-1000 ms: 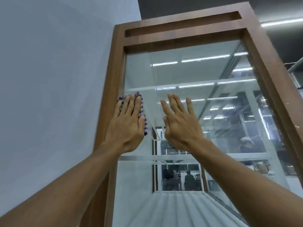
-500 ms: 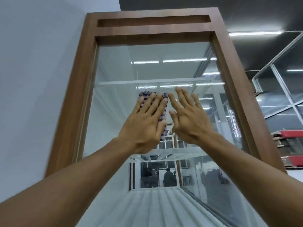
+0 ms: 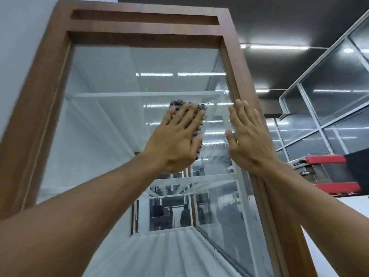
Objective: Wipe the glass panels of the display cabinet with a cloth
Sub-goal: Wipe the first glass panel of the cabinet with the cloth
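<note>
A tall display cabinet with a brown wooden frame (image 3: 43, 80) and a large glass front panel (image 3: 111, 120) fills the view. My left hand (image 3: 175, 136) lies flat on the glass right of centre, fingers spread, pressing a dark blue nubby cloth (image 3: 200, 126) against the pane. Only the cloth's top and right edges show past my fingers. My right hand (image 3: 246, 136) is open and flat, resting over the right edge of the glass and the right frame post, holding nothing.
A pale wall (image 3: 18, 37) stands left of the cabinet. Glass shelves (image 3: 143, 94) sit inside it. To the right are glass office partitions (image 3: 323, 108) and a red-and-black object (image 3: 327, 159). A dark ceiling with strip lights (image 3: 277, 47) is overhead.
My left hand has slid the cloth rightward across the glass, from the left frame edge to right of centre. My right hand moved right too, now at the right frame post.
</note>
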`<state>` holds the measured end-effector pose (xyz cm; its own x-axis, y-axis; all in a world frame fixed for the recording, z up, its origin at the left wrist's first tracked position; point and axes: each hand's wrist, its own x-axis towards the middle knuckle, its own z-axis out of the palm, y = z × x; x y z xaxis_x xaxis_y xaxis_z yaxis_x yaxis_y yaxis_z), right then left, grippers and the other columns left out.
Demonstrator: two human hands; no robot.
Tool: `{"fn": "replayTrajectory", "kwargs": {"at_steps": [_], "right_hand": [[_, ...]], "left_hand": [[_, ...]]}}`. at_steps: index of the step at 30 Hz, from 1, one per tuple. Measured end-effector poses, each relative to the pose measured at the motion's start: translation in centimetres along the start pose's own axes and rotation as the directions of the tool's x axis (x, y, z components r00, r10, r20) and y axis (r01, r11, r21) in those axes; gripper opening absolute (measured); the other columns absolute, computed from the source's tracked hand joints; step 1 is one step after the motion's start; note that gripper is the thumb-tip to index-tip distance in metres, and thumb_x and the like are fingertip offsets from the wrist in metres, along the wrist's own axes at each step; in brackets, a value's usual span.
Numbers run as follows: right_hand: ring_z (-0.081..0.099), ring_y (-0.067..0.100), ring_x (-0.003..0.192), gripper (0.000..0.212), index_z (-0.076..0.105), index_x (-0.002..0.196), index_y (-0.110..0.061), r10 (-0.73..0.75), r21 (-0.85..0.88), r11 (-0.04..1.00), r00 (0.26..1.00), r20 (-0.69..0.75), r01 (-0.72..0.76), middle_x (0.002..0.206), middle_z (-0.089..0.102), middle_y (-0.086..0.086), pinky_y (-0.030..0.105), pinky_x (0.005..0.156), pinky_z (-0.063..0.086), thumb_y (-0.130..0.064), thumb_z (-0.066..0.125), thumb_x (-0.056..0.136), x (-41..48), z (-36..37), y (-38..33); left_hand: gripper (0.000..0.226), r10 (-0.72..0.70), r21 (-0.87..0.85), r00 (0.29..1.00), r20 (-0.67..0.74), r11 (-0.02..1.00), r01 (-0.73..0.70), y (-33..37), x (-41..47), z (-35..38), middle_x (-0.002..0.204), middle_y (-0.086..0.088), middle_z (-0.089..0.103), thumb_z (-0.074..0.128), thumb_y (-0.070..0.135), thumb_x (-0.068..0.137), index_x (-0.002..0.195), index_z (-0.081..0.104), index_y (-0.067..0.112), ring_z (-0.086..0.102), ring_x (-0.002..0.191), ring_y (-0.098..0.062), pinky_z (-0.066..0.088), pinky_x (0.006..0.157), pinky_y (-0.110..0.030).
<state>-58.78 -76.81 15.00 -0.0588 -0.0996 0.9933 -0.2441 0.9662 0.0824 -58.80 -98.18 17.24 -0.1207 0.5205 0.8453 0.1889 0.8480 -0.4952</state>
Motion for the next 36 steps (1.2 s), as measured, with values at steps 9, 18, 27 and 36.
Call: {"fn": "replayTrajectory", "kwargs": {"at_steps": [9,18,27,36], "right_hand": [[-0.002,0.009,0.155,0.069,0.011,0.161,-0.008,0.06,0.183,0.982,0.99,-0.124,-0.037,0.17,0.007,0.008,0.023,0.125,-0.009,-0.032,0.018,0.096,-1.2,0.3,1.7],[-0.007,0.012,0.156,0.064,0.005,0.161,-0.012,0.014,0.125,0.992,0.994,-0.105,0.0,0.17,0.001,0.005,0.026,0.125,-0.012,-0.025,0.019,0.1,-1.6,0.7,2.6],[0.0,0.01,0.157,0.064,0.014,0.16,-0.012,-0.006,0.217,0.976,0.995,-0.095,0.026,0.17,0.009,0.002,0.034,0.129,0.0,-0.027,0.02,0.099,-3.4,0.3,4.1],[-0.009,0.004,0.154,0.063,0.008,0.161,-0.015,0.083,0.218,0.974,0.993,-0.078,-0.064,0.17,0.002,0.0,0.033,0.129,-0.004,-0.024,0.022,0.1,-4.8,0.4,2.6]], "left_hand": [[0.068,0.09,-0.009,0.996,0.028,0.996,-0.09,7.9,3.0,1.7,0.171,-0.006,-0.021,0.003,0.046,0.105,0.163,-0.015,0.015,-0.025,0.156,-0.019,-0.013,0.128,-0.046],[0.068,-0.13,-0.01,0.991,-0.008,0.991,0.13,5.3,9.0,0.2,0.172,-0.007,-0.016,0.009,0.046,0.107,0.164,-0.01,0.015,-0.019,0.158,-0.021,-0.014,0.128,-0.044],[0.069,0.149,-0.003,0.989,0.019,0.989,-0.149,10.0,0.0,2.7,0.169,-0.006,-0.023,0.003,0.049,0.105,0.162,-0.016,0.016,-0.028,0.155,-0.019,-0.014,0.128,-0.046],[0.067,-0.065,-0.059,0.998,-0.004,0.996,0.065,7.8,4.0,1.6,0.171,-0.009,-0.019,0.01,0.045,0.108,0.163,-0.012,0.013,-0.023,0.157,-0.023,-0.011,0.128,-0.049]]}}
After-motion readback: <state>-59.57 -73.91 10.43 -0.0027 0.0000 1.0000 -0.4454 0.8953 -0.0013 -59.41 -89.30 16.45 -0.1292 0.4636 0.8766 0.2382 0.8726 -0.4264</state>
